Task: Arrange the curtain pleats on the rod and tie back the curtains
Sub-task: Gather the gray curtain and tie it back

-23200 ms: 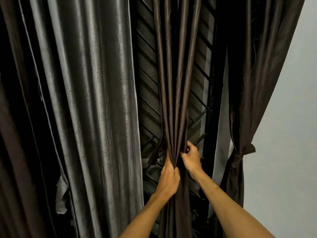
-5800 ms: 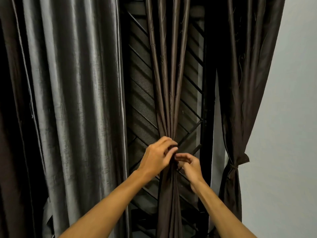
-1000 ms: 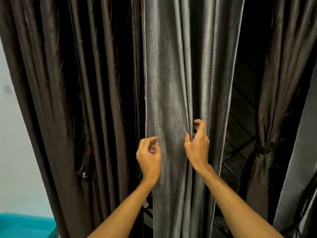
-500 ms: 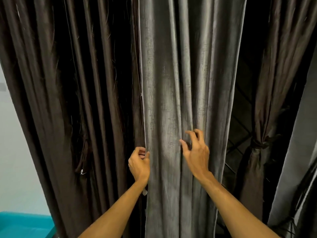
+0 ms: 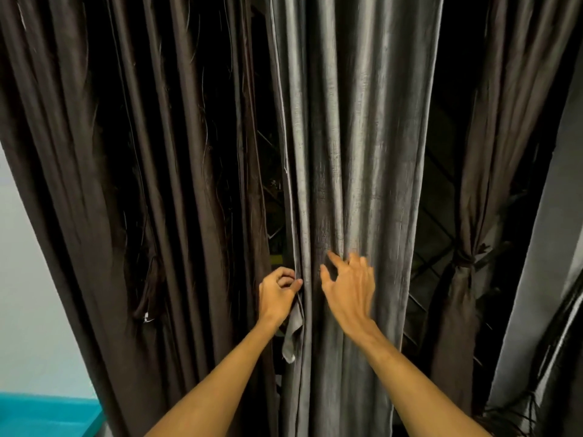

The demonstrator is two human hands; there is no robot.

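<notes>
Hanging straight down, the grey curtain [image 5: 362, 152] fills the middle, its pleats running top to bottom. Your left hand [image 5: 277, 298] reaches up to the curtain's left edge, its grip pinched on the hem. Your right hand [image 5: 348, 288], just right of it, is raised against the pleats, fingers spread, its grip wide and holding nothing. Right of the grey curtain hangs a tied brown curtain [image 5: 463, 294].

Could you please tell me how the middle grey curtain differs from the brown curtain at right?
The grey curtain hangs loose; the brown curtain is cinched by a knotted tie-back. The grey curtain is pale and shiny, the brown curtain dark. The left hand pinches the grey curtain's edge, the right hand touches its folds; the brown curtain is untouched. Both hang pleated.
</notes>
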